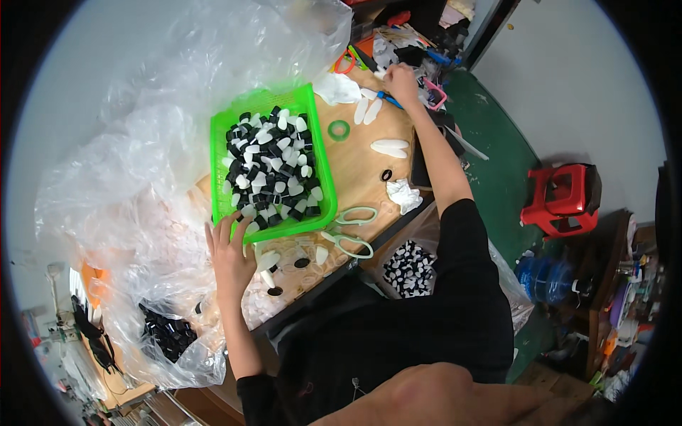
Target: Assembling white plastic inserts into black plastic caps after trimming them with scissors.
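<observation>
A bright green plastic basket (327,170) holds a heap of small black and white caps (273,167). My left hand (231,255) is at its near left corner, the spread fingers over the rim and touching the heap's edge. At the table's far right, my right hand (403,84) has its fingers closed; a small pale thing shows by the fingertips, too little of it to name. Beside that hand lie a blue-handled tool (389,99), a black tool (364,58) and white oval pieces (367,111). Light green scissors (349,233) rest right of the basket's near end.
A roll of green tape (339,130), a white oval pad (390,148) and crumpled tissue (404,196) lie on the wooden table. Clear plastic sheeting (135,149) covers the left. A bag of caps (410,270) stands by my lap. A red stool (563,199) is on the green floor.
</observation>
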A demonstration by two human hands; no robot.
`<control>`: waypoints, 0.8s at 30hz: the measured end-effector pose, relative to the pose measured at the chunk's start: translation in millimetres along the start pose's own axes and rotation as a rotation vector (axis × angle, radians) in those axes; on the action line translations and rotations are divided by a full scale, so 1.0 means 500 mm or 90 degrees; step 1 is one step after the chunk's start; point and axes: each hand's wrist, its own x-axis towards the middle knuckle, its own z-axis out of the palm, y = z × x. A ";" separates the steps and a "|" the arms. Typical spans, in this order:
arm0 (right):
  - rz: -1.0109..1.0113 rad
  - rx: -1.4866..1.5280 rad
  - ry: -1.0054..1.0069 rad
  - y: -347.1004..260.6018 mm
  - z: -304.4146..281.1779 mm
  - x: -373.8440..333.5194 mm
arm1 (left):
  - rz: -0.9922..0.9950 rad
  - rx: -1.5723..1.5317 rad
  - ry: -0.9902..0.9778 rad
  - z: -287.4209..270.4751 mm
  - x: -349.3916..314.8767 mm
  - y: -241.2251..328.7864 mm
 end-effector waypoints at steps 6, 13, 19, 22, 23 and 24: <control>0.037 0.315 -0.207 -0.017 -0.061 0.004 | 0.092 -0.351 -0.032 0.067 0.172 0.135; -0.206 0.142 -0.523 -0.032 -0.108 -0.063 | 0.185 -0.294 -0.059 0.397 0.450 0.300; -0.166 0.095 -0.485 -0.055 -0.121 -0.086 | 0.070 -0.140 -0.087 0.475 0.476 0.288; -0.091 0.109 -0.511 -0.052 -0.151 -0.087 | 0.039 -0.283 -0.059 0.421 0.470 0.291; -0.016 0.105 -0.561 -0.059 -0.165 -0.077 | 0.041 -0.284 -0.061 0.399 0.473 0.286; -0.015 0.104 -0.562 -0.055 -0.171 -0.073 | 0.065 -0.267 -0.017 0.381 0.479 0.275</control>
